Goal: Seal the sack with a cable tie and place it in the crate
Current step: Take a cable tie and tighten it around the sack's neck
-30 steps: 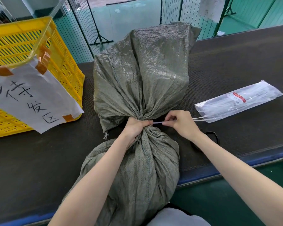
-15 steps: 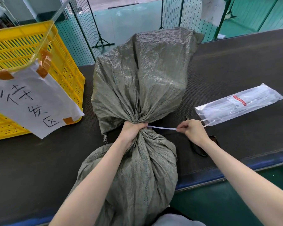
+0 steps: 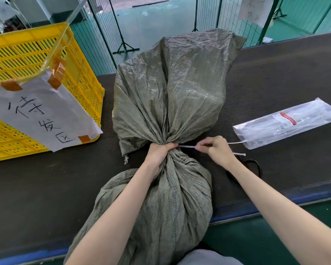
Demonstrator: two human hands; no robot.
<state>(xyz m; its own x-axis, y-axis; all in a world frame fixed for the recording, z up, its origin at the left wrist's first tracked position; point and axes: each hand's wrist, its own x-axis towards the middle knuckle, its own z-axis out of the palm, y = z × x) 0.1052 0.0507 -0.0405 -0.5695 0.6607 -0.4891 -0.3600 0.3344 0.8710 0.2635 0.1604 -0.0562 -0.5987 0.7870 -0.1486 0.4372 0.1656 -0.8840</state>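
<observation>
Clenched the gathered neck of the sack (image 3: 166, 104) in left hand (image 3: 159, 153); pinched cable tie (image 3: 186, 146) tail in right hand (image 3: 216, 150), just right of the neck. Best pulled straight outward, neck kept bunched. Crate (image 3: 78, 73) up-left.

A single wide-angle head view looks forward and steeply down from close above the near edge of the table (image 3: 275, 77), both forearms reaching in from the bottom; straight lines bow toward the frame's edges.
</observation>
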